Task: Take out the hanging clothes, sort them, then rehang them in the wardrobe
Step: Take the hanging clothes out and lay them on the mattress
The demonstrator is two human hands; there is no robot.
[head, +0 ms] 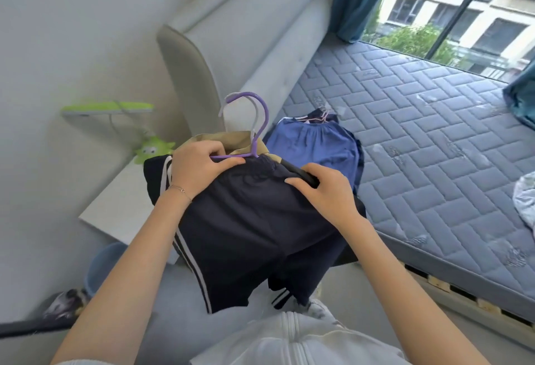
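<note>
A person's two bare arms reach forward from the bottom of the frame, holding clothes in the centre. The left hand pinches the flat bar of a purple hanger between thumb and curled fingers, together with the waistband of a pair of dark shorts with white side stripes. The hanger's hook points up, above the hand. A tan garment shows just behind the left hand, against the hanger. The right hand sits right of centre, fingers curled round a black bar at the right end of the waistband. The shorts hang down between the forearms.

Just behind the shorts, a blue garment lies on the near corner of a bare quilted mattress, which fills the right side. A pale padded headboard runs up the centre. A green lamp stands on a white table at left, with a blue bucket below it. A window occupies the upper right.
</note>
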